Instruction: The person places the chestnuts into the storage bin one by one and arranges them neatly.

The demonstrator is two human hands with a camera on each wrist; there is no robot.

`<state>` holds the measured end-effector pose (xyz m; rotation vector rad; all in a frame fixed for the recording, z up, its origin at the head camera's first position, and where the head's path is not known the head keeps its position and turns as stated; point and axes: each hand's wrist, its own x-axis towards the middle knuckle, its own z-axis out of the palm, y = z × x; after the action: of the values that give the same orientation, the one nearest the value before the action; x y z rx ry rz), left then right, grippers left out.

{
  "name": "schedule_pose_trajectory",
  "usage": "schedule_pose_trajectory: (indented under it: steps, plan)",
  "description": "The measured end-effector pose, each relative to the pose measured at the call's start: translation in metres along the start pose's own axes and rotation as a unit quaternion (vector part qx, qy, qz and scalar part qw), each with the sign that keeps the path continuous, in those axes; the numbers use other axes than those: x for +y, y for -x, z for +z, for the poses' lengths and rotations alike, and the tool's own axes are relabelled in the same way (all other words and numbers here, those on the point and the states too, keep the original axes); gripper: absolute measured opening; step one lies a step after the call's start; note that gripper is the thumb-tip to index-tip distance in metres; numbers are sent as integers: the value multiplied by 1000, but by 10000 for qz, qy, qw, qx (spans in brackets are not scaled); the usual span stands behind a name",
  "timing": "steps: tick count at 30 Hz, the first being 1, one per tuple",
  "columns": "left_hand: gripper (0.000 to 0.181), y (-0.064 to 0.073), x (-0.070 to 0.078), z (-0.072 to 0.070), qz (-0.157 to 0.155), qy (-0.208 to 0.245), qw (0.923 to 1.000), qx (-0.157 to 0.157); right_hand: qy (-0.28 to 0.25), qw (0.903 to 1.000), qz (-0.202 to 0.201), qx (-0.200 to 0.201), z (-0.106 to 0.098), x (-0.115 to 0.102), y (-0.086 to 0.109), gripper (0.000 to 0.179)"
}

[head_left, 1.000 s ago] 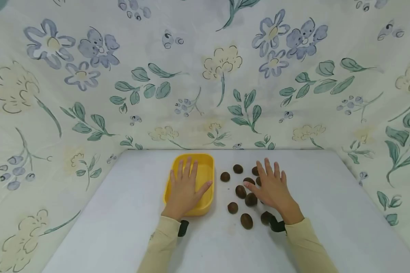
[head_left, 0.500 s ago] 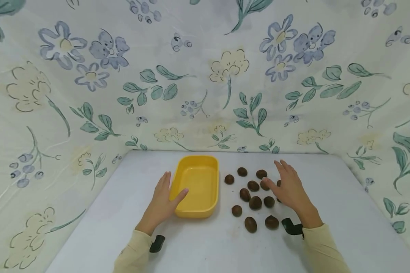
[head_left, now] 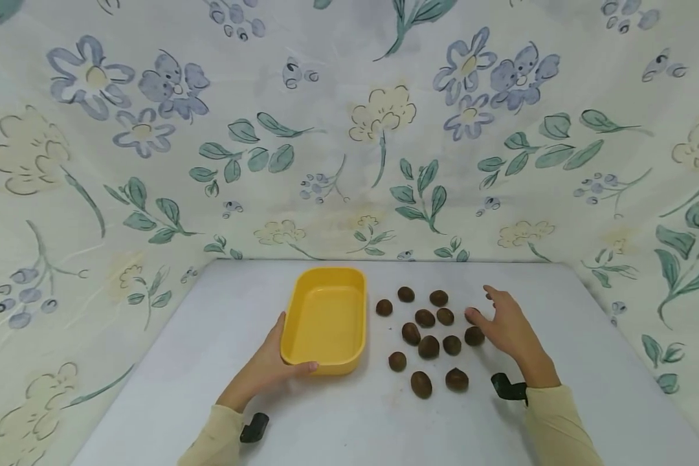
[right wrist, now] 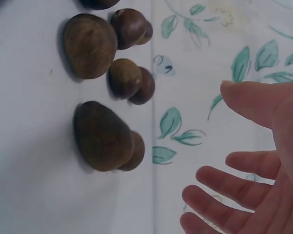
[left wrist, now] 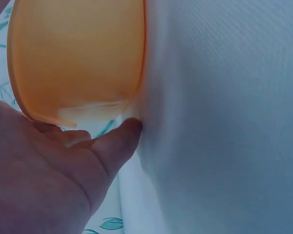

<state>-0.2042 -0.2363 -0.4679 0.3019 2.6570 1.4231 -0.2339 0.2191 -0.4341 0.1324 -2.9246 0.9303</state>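
While my left hand [head_left: 268, 366] grips the tray [head_left: 326, 327] at seven o'clock, my right hand [head_left: 509, 327] hangs spread by three-o'clock chestnuts [head_left: 428, 347]; I judge: steadying step; next calls for pinching.

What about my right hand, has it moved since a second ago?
Yes, to the right in the head view: against the brown nuts, the right hand has gone from over several to their right edge.

A: Container [head_left: 326, 327] colour?
B: Plain yellow. Chestnuts [head_left: 428, 347] right of it, dark brown.
A: Under container?
B: Tabletop [head_left: 349, 427], white.
A: Behind container?
B: Off-white cloth [head_left: 334, 90], printed blue-violet and pale-yellow flowers [head_left: 96, 77], green leaves [head_left: 439, 198].
A: Sleeves [head_left: 559, 424], container's near side?
B: Pale beige-yellow.
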Motion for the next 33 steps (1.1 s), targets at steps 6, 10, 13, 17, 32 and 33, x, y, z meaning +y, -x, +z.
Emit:
schedule_pose_trajectory:
  steps: [6,10,13,17,32,33]
  plan:
    - [126,-2,-1,1,366,149,9992,41,11,9995,167,-265,2,8,-1,71]
    - [130,-5,1,2,-12,16,10000,52,71,9988,263,-414,5,16,-2,69]
    - [131,-8,3,3,-237,-73,9997,48,-6,9979,399,-508,7,21,-2,68]
    - [133,-13,3,2,-390,-198,9990,50,-161,9967,534,-591,12,27,-2,67]
    - [137,-21,3,5,-459,-242,9986,34,-526,9958,370,-651,18,44,-4,54]
    - [137,-22,3,5,-433,-228,9988,26,-533,9958,382,-640,18,45,-4,53]
